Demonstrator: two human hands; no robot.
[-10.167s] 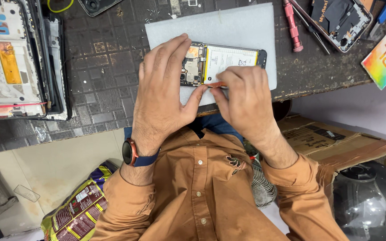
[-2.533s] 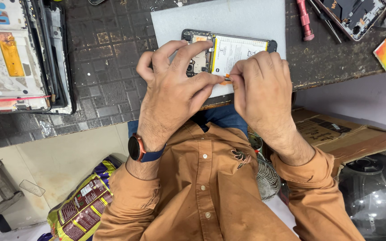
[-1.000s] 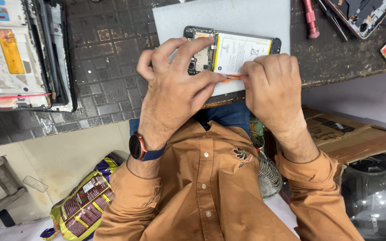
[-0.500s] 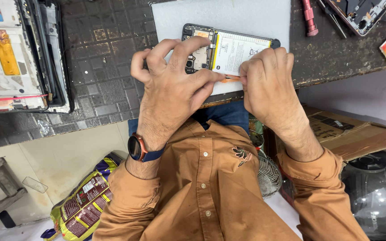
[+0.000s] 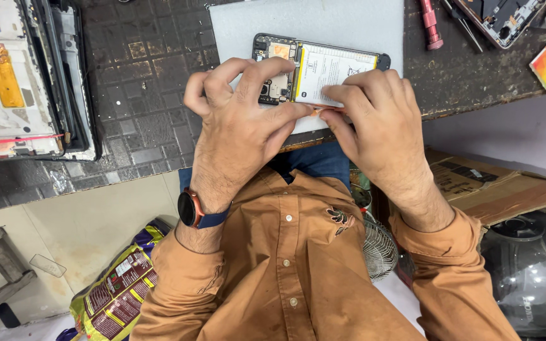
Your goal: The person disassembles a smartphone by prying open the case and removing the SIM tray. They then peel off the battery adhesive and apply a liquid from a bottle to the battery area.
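Opened phone [image 5: 323, 66], back cover off, white battery and circuit board exposed, flat on a pale grey mat [image 5: 241, 25] at the near edge of the dark workbench [image 5: 140, 76]. Left hand [image 5: 241, 126] curled over the phone's left end, fingers bent, fingertips pressing on the board area. Right hand [image 5: 380, 126] just beside it, fingers closed on a thin orange tool [image 5: 323, 111] at the phone's near edge; both hands touching at the thumbs. Dark watch with blue strap [image 5: 192, 209] on the left wrist. Far left: dismantled screen frame [image 5: 26, 76]. Far right: pink screwdriver [image 5: 430, 25], another opened device [image 5: 500, 19]. Below the bench, right: cardboard box [image 5: 494, 183]; left: snack packet [image 5: 121, 284].
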